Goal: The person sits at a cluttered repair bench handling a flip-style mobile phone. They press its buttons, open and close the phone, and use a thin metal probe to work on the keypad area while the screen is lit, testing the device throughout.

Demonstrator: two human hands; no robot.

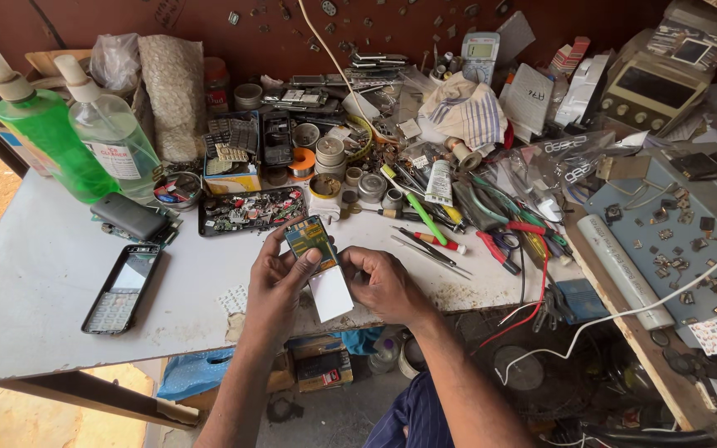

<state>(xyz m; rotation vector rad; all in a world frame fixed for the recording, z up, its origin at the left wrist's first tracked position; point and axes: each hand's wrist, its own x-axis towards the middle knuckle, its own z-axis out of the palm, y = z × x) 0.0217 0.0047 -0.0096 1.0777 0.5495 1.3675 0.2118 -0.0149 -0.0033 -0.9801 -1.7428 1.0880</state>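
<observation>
Two spray bottles [39, 137] stand far left on the white table [35, 282], a keypad phone [120, 289] before them. Left hand [278, 286] and right hand [381, 282] pinch a circuit board [319, 265] above the table's edge. Tools [458, 216] clutter the right; dirt floor lies below.

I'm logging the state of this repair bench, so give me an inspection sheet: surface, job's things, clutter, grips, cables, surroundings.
Surface: white table, scuffed, worn front edge.
Job's things: phone circuit board with a white panel, held above the table edge.
Clutter: keypad phone, dark phone, green spray bottle, clear spray bottle, tray of parts, screwdrivers and pliers.
Grips: left hand and right hand both closed on the board.
Cables: red wire, white cable.
Surroundings: red-brown wall, bench instrument.
</observation>
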